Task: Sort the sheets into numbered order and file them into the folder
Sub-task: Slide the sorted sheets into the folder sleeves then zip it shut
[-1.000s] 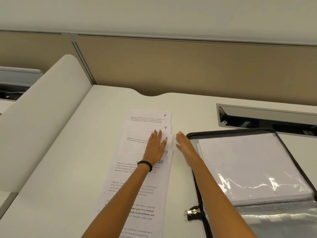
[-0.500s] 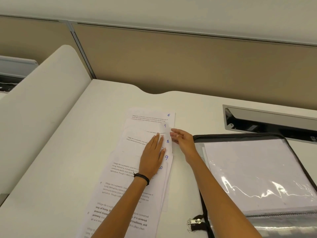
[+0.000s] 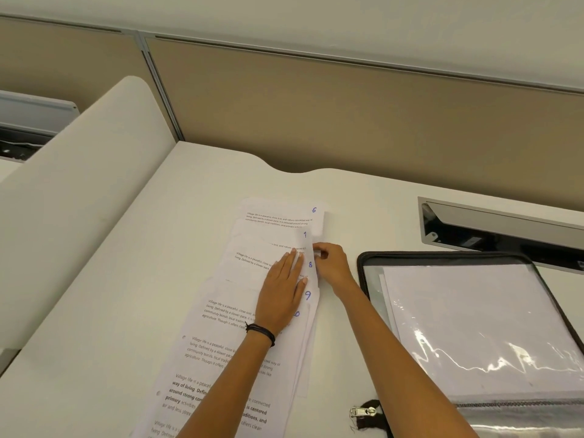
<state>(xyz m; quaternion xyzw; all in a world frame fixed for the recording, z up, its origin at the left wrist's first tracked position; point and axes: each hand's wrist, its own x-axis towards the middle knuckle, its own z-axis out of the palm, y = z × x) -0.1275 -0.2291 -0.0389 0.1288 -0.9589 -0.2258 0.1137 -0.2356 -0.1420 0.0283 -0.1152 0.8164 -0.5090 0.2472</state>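
The white paper sheets with blue numbers (image 3: 221,352) lie spread like a fan on the pale counter (image 3: 126,311), right under the left hand (image 3: 281,295). That hand is flat, with straight fingers pressing on the pile near the 8. The right hand (image 3: 331,263) is just beside it and pinches the lifted right edge of one sheet, close to the 7 and the 8; I cannot tell for sure which sheet it is. The sheet marked 6 (image 3: 278,213) sits just past both hands' fingertips, and the 9 and 10 show by the left thumb. The open black-edged folder with clear plastic pockets (image 3: 442,256) waits to the right of the right hand. The step now seems to be checking the numbers and getting the edges in line. To do it well, the left hand should press softly so the pile does not slide. The right hand should lift only one thin sheet at a time, slowly, because paper bends and sticks to the sheet below. The blue numbers should be easy to see, so none gets skipped.
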